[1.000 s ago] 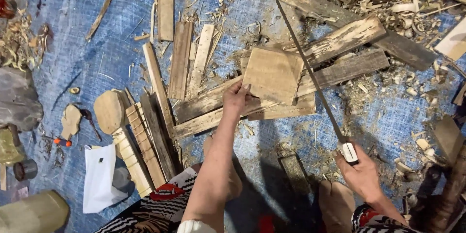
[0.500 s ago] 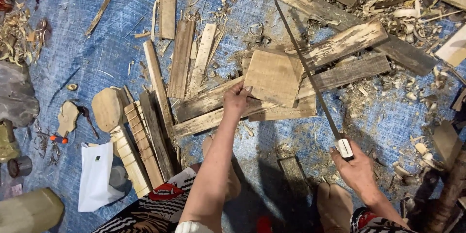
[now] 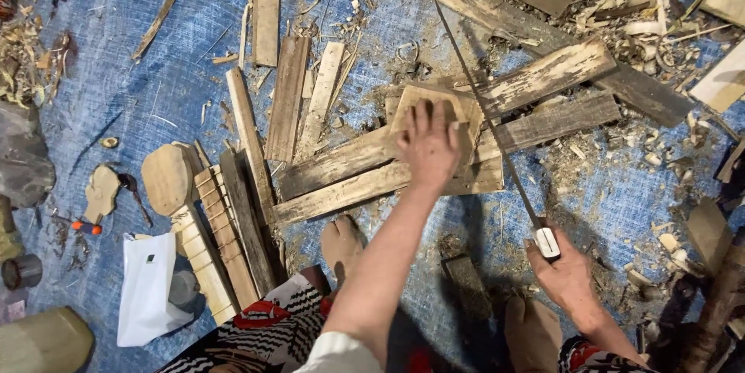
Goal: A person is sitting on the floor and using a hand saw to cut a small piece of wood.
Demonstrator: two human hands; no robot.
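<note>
Two hands busy | left hand [image 3: 427, 144] flat on square wood piece [image 3: 431, 113], atop planks [image 3: 341, 179] mid tarp [image 3: 132, 86] | right hand [image 3: 570, 280] grips long saw [image 3: 497, 140] beside it | no cut seen yet

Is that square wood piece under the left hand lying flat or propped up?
Flat. The square wood piece lies on the planks, the left hand spread on top.

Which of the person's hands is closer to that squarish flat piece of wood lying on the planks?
The left. The left hand lies flat on the squarish wood piece, fingers spread over it. The right hand is off to the lower right, gripping the long blade's handle.
</note>
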